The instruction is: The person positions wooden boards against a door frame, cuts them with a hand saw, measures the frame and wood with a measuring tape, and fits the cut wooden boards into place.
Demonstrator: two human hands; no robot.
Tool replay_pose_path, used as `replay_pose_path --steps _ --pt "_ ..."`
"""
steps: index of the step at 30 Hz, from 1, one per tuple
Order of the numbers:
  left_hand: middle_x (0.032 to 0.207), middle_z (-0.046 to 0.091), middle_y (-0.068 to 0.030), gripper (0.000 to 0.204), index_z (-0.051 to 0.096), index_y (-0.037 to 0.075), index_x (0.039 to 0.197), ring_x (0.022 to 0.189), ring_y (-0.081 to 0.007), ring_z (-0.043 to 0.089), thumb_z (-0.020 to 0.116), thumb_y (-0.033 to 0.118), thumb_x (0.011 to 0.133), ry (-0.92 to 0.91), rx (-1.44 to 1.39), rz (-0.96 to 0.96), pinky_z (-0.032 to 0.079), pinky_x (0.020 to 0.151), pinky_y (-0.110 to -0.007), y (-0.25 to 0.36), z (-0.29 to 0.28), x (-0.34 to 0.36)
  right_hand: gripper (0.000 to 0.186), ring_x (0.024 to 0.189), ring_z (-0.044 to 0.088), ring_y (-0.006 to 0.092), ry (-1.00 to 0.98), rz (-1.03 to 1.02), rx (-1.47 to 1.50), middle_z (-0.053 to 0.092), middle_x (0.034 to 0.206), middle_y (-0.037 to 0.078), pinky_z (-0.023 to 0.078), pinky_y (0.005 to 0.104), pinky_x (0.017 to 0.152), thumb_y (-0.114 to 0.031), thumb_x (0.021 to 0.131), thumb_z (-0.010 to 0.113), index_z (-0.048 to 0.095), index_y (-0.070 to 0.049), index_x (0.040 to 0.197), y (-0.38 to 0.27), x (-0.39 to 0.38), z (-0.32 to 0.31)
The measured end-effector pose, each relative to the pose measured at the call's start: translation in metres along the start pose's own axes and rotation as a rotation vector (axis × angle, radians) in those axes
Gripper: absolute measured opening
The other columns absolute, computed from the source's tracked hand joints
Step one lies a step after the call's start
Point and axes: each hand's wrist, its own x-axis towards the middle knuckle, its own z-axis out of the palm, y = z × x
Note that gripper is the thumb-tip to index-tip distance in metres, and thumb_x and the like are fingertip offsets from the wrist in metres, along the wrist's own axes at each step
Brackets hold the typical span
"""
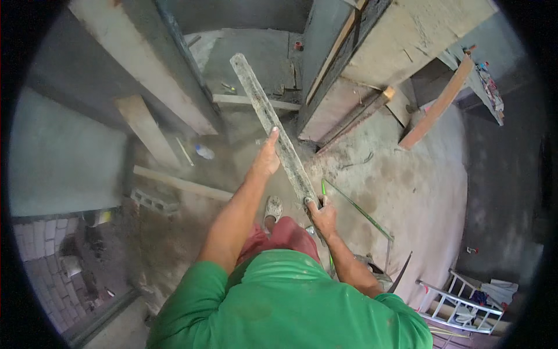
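A long, mortar-crusted straightedge bar slants across the middle of the head view, its far end up and to the left. My left hand grips it near its middle, thumb along the top. My right hand is closed round it lower down, toward the near end. Below the bar stands my foot in a light clog on the dusty concrete floor. Green tubing lies on the floor beside my right hand.
Concrete columns rise at left and right. Leaning boards, a plank, a hollow block and a bottle are left. An orange-brown board leans right; an aluminium ladder lies lower right.
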Motion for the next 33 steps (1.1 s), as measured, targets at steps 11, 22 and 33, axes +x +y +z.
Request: replay_pose_path --steps 11,22,33 --pt "0.095 0.064 -0.0125 0.046 0.061 -0.002 0.110 0.084 -0.0274 0.062 0.078 0.005 0.068 0.422 0.502 0.212 0.053 0.071 -0.044 0.102 -0.007 0.177 0.066 0.109 0.062 0.0453 0.033 -0.089 -0.163 0.062 0.120 0.032 0.049 0.0504 0.091 -0.043 0.087 0.069 0.051 -0.006 0.140 -0.057 0.149 0.031" --pt "0.092 0.065 -0.0145 0.037 0.058 -0.004 0.110 0.081 -0.0279 0.063 0.070 0.007 0.077 0.452 0.730 0.243 0.052 0.073 -0.048 0.329 -0.007 0.403 0.058 0.090 0.067 0.0447 0.090 0.329 0.113 0.069 0.096 0.029 0.052 0.0469 0.081 -0.034 0.091 0.067 0.052 -0.002 0.138 0.045 0.104 0.043" --pt "0.104 0.069 -0.0189 0.035 0.064 0.002 0.107 0.100 -0.0341 0.065 0.073 0.015 0.075 0.169 1.158 0.555 0.052 0.084 -0.047 0.441 0.021 0.512 0.050 0.095 0.068 0.0408 0.087 0.328 -0.088 0.070 0.099 0.025 0.053 0.0448 0.084 -0.031 0.090 0.068 0.058 0.001 0.127 -0.033 0.134 0.088"
